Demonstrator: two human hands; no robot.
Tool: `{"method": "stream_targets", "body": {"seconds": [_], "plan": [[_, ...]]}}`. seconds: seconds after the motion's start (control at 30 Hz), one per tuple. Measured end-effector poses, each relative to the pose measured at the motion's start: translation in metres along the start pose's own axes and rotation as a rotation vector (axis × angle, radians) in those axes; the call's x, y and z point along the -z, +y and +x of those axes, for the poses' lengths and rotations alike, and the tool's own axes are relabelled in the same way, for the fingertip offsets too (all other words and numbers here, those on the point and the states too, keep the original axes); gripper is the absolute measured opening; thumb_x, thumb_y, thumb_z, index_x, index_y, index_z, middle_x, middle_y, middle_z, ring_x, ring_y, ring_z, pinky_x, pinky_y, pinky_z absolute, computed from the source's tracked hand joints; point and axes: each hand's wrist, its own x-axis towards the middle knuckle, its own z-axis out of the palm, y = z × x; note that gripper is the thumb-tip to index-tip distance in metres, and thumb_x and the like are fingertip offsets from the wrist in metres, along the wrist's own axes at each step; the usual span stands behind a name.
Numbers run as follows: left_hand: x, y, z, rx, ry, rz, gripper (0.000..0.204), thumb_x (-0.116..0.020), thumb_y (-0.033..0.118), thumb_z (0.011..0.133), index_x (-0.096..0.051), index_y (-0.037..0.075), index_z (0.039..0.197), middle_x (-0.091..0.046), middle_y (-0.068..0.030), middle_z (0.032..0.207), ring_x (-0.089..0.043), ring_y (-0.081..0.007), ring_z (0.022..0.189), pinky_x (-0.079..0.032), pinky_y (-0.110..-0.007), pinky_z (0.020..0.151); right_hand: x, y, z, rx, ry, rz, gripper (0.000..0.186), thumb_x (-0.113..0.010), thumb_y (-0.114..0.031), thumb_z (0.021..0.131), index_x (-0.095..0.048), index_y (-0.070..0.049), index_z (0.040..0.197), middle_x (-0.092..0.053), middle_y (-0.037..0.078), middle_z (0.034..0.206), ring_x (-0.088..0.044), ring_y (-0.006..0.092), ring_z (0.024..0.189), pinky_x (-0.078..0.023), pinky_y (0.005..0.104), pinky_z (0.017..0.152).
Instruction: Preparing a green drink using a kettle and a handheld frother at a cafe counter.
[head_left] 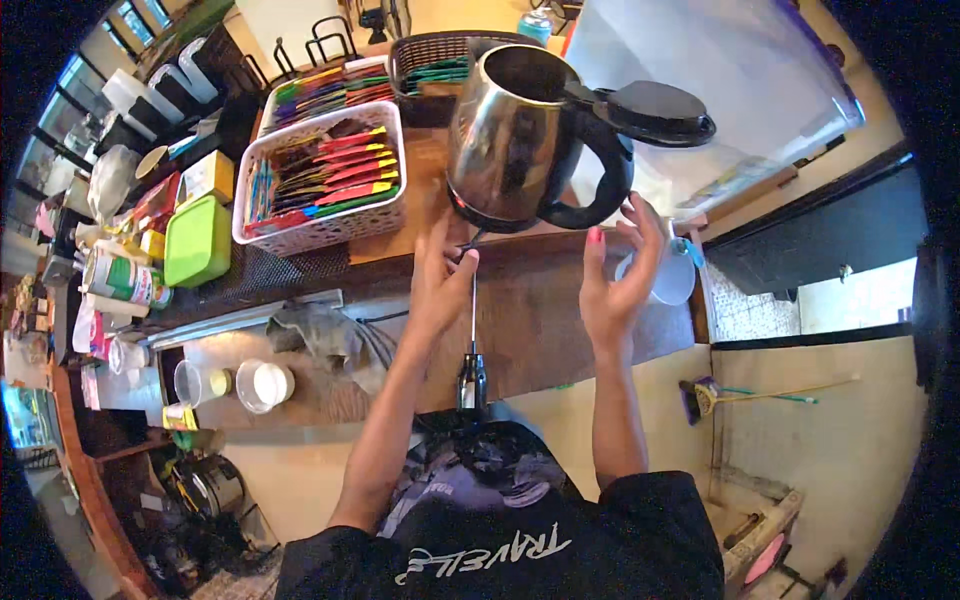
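A shiny metal electric kettle with a black handle stands on the raised wooden counter in front of me, its black lid swung open. My left hand is at the kettle's base, thumb and fingers closed around what looks like a short piece of black cord. Below the kettle's handle, my right hand is raised with its fingers apart, holding nothing. Whether its fingertips touch the handle cannot be told. A black-handled tool with a thin metal rod points up toward my left thumb.
Baskets of colourful sachets sit left of the kettle, beside a green-lidded box. On the lower counter are a grey cloth and clear plastic tubs. A translucent jug stands by my right hand, near a large clear plastic sheet.
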Motion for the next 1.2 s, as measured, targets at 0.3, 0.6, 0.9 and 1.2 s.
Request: {"method": "stream_targets", "body": {"seconds": [0.3, 0.6, 0.9, 1.2], "plan": [[-0.006, -0.003, 0.012, -0.013, 0.005, 0.079, 0.071, -0.062, 0.010, 0.083, -0.034, 0.012, 0.147, -0.047, -0.0178, 0.114, -0.049, -0.0251, 0.092, -0.047, -0.033, 0.085, 0.004, -0.007, 0.034, 0.070, -0.057, -0.036, 0.053, -0.065, -0.008, 0.086, -0.045, 0.000, 0.135, -0.051, 0.019, 0.127, -0.049, 0.0316, 0.116, -0.042, 0.0402, 0.099], [0.000, 0.003, 0.000, 0.023, 0.054, 0.054, 0.062, -0.062, 0.008, 0.084, -0.040, 0.006, 0.142, -0.046, -0.0111, 0.112, -0.051, -0.0163, 0.091, -0.045, -0.028, 0.076, 0.012, -0.010, 0.055, 0.138, -0.138, -0.122, 0.045, -0.067, -0.007, 0.084, -0.054, -0.002, 0.126, -0.059, 0.017, 0.112, -0.058, 0.0330, 0.102, -0.048, 0.0401, 0.090], [0.034, 0.003, -0.118, 0.241, -0.061, -0.114, 0.035, -0.064, 0.019, 0.089, -0.056, 0.003, 0.119, -0.055, -0.0045, 0.105, -0.053, -0.0128, 0.094, -0.043, -0.027, 0.084, 0.001, 0.014, 0.033, -0.127, -0.140, 0.214, 0.058, -0.062, -0.013, 0.091, -0.034, 0.001, 0.141, -0.052, 0.021, 0.124, -0.058, 0.0293, 0.105, -0.047, 0.0371, 0.090], [0.044, 0.013, -0.140, 0.331, -0.074, 0.079, 0.030, -0.062, 0.016, 0.090, -0.058, -0.001, 0.116, -0.056, -0.0082, 0.100, -0.055, -0.0169, 0.091, -0.045, -0.028, 0.082, -0.006, 0.026, 0.021, -0.150, -0.231, 0.260, 0.057, -0.049, -0.021, 0.100, -0.022, 0.002, 0.145, -0.055, 0.014, 0.118, -0.055, 0.0171, 0.100, -0.043, 0.0312, 0.092]]}}
